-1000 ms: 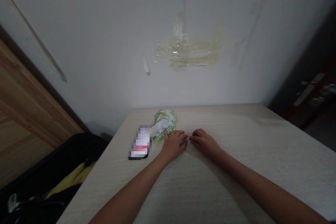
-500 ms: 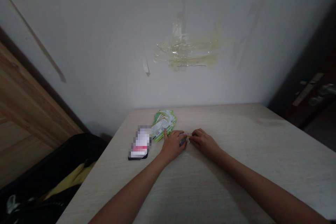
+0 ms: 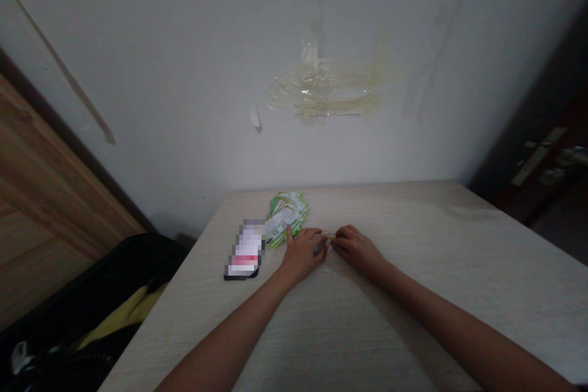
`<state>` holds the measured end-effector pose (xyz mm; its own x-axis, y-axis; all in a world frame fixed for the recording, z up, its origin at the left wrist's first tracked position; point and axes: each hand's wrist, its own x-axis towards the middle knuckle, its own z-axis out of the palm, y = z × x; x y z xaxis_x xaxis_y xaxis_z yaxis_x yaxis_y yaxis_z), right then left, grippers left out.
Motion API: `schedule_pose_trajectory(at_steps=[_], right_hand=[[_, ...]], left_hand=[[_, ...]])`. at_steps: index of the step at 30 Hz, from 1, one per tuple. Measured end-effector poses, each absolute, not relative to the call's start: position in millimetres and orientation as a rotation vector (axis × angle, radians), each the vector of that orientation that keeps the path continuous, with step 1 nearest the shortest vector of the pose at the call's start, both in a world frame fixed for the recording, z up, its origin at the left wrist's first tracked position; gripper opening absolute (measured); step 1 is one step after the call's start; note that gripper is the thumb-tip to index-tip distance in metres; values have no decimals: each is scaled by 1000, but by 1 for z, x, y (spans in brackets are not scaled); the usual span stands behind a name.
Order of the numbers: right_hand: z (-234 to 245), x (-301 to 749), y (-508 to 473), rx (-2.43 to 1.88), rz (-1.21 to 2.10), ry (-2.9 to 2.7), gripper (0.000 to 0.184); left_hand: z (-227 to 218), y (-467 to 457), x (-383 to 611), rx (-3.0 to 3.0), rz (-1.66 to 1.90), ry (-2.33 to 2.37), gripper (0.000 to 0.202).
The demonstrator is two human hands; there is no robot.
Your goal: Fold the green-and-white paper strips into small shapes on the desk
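Note:
My left hand (image 3: 305, 252) and my right hand (image 3: 357, 247) meet low over the table, their fingertips a short gap apart. Between them shows a small printed piece (image 3: 330, 236) with white, yellow and red on it. The fingers of both hands are closed on it, and they cover most of it, so its kind cannot be made out. Something greyish and shiny shows under my left fingers. Just beyond my left thumb, a fanned pile of green and white printed cards or leaflets (image 3: 285, 218) lies on the table.
A phone (image 3: 245, 251) with a blurred-out screen lies left of the leaflets. The pale wooden table (image 3: 294, 331) meets a wall (image 3: 184, 73) with old tape (image 3: 326, 92) on it. A dark bag (image 3: 114, 294) with yellow cloth sits beside the table's left edge.

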<state>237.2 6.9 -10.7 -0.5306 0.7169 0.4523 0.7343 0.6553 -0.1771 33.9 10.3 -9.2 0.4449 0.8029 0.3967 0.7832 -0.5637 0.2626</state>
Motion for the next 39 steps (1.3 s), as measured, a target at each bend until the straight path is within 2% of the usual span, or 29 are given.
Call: schedule_pose_trajectory(at_steps=[22,28,39], right_hand=[[-6,229,6,-1207,228,-2177,16],[-9,225,8,-1272,240,-2158,5],[-7,225,5,-1264,182,-2184,5]], left_hand=[[-1,14,36,2665,665,1462,22],[-2,14,35,2661,684,1461,23],[-4,15,34,2682,670,1487,27]])
